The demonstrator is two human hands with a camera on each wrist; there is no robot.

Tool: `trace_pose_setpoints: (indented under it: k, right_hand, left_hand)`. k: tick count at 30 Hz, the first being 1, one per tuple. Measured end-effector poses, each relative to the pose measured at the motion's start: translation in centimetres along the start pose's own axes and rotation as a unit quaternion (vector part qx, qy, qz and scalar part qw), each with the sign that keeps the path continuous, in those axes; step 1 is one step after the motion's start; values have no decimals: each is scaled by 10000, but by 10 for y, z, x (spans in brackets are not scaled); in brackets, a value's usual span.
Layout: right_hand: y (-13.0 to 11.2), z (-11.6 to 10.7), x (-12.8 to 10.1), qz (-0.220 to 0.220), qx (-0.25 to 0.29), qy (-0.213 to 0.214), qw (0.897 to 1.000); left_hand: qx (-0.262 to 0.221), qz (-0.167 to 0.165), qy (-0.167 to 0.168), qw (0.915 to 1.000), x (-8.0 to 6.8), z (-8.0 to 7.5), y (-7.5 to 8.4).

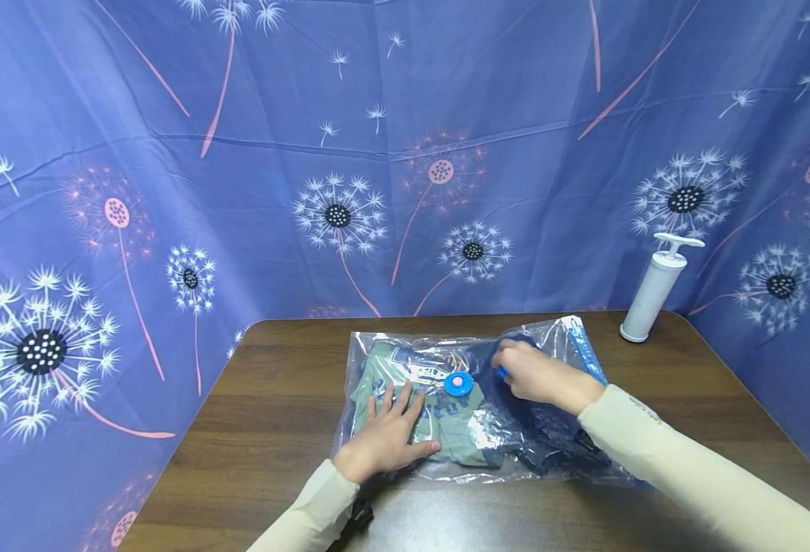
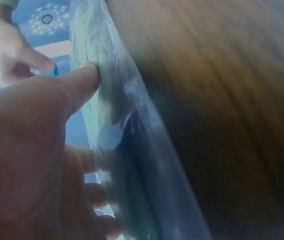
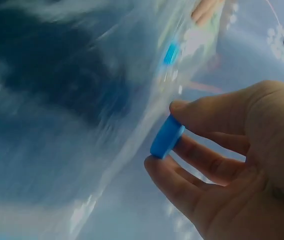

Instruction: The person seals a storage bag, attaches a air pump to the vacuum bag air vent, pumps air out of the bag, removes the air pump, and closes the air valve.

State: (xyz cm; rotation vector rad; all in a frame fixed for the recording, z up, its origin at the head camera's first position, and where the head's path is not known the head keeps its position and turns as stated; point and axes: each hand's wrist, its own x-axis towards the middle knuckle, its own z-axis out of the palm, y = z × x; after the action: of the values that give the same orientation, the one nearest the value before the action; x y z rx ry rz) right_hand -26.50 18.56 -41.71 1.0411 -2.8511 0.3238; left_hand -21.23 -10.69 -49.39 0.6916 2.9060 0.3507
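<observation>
On the brown wooden bench lies a clear vacuum bag packed with folded clothes, a round blue valve set in its top face. Over the bag's left part the left hand lies palm down, fingers straight and spread, pressing flat on the plastic above a green garment; the left wrist view shows its thumb pushed against the bag's film. Its cream sleeve comes in from the near edge. To the right of the valve, the right hand rests over the dark blue clothing, forearm reaching in from the right, and pinches a small blue cap between thumb and forefinger, the other fingers loosely curled below. At the bench's far right corner a white hand pump stands upright, well apart from the bag.
</observation>
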Motion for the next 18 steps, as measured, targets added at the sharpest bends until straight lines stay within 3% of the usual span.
trace_pose_setpoints:
  k: [8,15,18]
  right_hand:
    - [49,-31,-83,640,-76,388,9972]
    - [95,-24,-154,1466,-271,556,9873]
    - [114,-18,-178,1873,-332,391,9810]
  left_hand:
    - [-32,-15,-49,10000,1,-2,0]
    - [2,19,-91,10000,1,-2,0]
    - [-9,20,-99,9999,1,-1,0]
